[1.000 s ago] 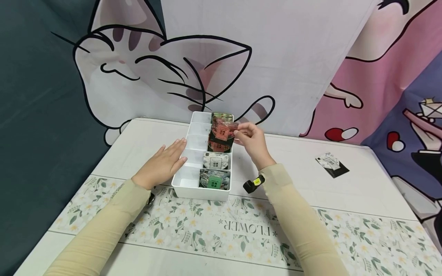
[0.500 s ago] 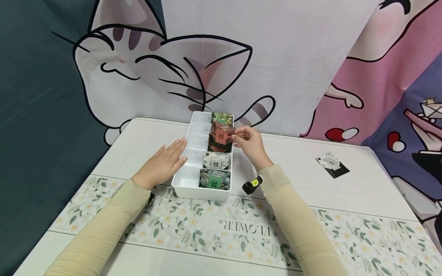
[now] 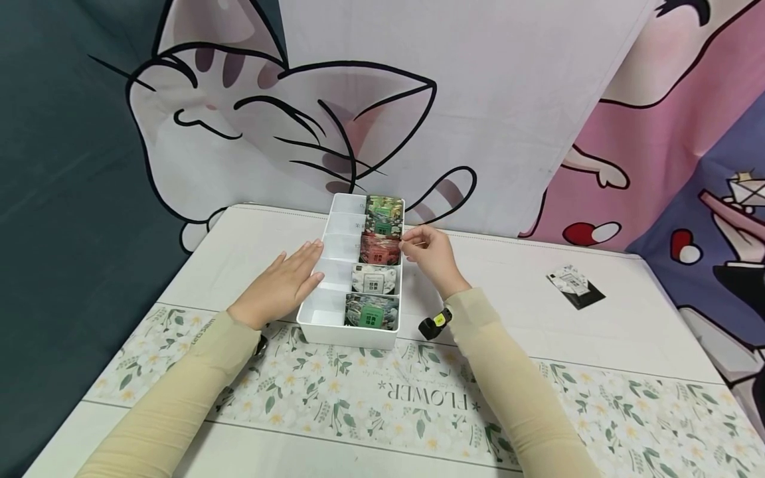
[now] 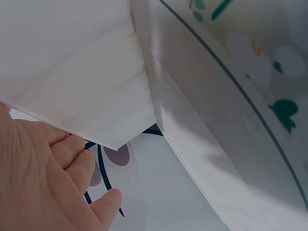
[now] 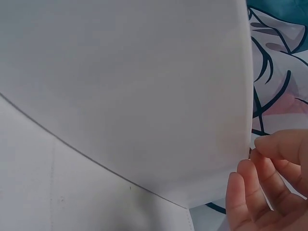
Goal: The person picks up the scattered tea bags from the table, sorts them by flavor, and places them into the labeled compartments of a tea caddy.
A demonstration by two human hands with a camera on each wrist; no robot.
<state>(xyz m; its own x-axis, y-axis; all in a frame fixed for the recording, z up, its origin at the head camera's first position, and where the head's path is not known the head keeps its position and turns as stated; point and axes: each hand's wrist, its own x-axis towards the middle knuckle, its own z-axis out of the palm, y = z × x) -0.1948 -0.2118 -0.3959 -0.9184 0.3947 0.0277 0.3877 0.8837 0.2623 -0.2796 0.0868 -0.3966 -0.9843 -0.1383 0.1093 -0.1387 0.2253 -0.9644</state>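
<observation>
A white divided box (image 3: 348, 335) stands on the table with tea packets along its right side. My left hand (image 3: 281, 285) rests with straight fingers against the box's left rim. At the right rim, my right hand (image 3: 435, 257) pinches the edge of a red tea packet (image 3: 380, 250), which sits low in the middle compartment. Thumb and forefinger of the right hand (image 5: 276, 168) meet at the rim in the right wrist view, where only a sliver of red shows. Behind it stand green packets (image 3: 384, 214); in front are a white packet (image 3: 373, 279) and a dark green packet (image 3: 372, 311).
A white-and-black packet (image 3: 575, 285) lies on the table at the right. The white table (image 3: 490, 265) has a flower-printed band across it. A cat-printed curtain (image 3: 358, 99) hangs behind the table's far edge.
My right hand has come down and slightly towards me, lowering the red packet into the middle compartment and uncovering the green packets behind. The left hand has stayed still.
</observation>
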